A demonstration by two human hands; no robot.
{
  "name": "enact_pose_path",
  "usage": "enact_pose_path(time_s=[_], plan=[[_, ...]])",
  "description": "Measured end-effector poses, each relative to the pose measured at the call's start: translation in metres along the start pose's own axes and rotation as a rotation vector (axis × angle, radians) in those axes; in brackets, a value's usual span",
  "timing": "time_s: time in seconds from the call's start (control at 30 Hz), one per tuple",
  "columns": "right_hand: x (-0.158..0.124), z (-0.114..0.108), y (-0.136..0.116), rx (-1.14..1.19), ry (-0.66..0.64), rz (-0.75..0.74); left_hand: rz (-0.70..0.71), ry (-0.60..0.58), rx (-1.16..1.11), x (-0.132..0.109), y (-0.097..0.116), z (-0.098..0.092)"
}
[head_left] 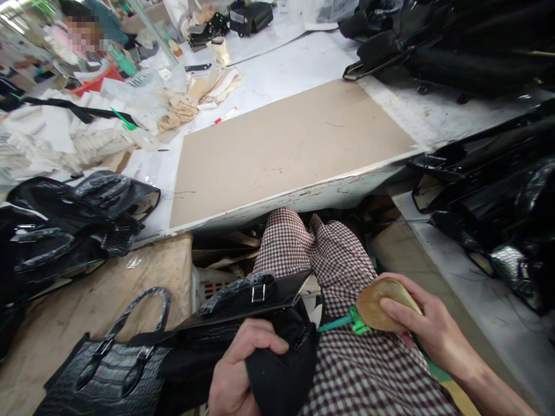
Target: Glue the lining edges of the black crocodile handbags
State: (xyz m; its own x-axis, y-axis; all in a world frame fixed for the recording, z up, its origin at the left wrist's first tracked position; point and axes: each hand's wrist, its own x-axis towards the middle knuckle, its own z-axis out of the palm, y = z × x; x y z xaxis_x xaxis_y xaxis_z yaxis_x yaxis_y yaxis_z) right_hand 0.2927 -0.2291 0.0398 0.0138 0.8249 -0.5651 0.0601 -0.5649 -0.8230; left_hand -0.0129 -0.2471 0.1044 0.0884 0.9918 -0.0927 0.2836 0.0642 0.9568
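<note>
Across my lap lies a black handbag (243, 300) with a silver buckle and its black lining pulled outward. My left hand (238, 364) is closed on a fold of that lining (281, 364), near a zip. In my right hand (429, 323) is a yellowish glue bottle (381, 303), fingers wrapped round it. Its thin green nozzle (336, 323) points left, the tip at the lining's edge by the bag's pale inner side. A black crocodile-pattern handbag (117, 364) with looped handles is at the lower left.
A beige board (281, 144) lies on the white table ahead. Black bag pieces are heaped at left (73, 225) and right (498, 202). Fabric scraps (65, 133) and a small clear bottle (141, 136) with a green nozzle are at the back left. Another person (87, 29) sits beyond.
</note>
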Motion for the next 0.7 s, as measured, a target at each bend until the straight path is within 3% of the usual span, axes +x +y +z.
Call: enact_pose_path(time_s=[0.23, 0.33, 0.53, 0.7], plan=[[-0.011, 0.009, 0.001, 0.144, 0.011, 0.041, 0.008, -0.008, -0.006, 0.001, 0.003, 0.001], [-0.006, 0.003, 0.003, 0.047, 0.056, 0.014, 0.042, -0.014, 0.004, 0.001, 0.003, 0.002], [0.009, -0.005, 0.008, -0.201, 0.175, -0.118, -0.081, 0.011, -0.048, -0.001, 0.0, 0.0], [0.014, -0.004, 0.018, -0.292, 0.236, -0.203, 0.018, -0.004, 0.012, 0.0, -0.003, 0.0]])
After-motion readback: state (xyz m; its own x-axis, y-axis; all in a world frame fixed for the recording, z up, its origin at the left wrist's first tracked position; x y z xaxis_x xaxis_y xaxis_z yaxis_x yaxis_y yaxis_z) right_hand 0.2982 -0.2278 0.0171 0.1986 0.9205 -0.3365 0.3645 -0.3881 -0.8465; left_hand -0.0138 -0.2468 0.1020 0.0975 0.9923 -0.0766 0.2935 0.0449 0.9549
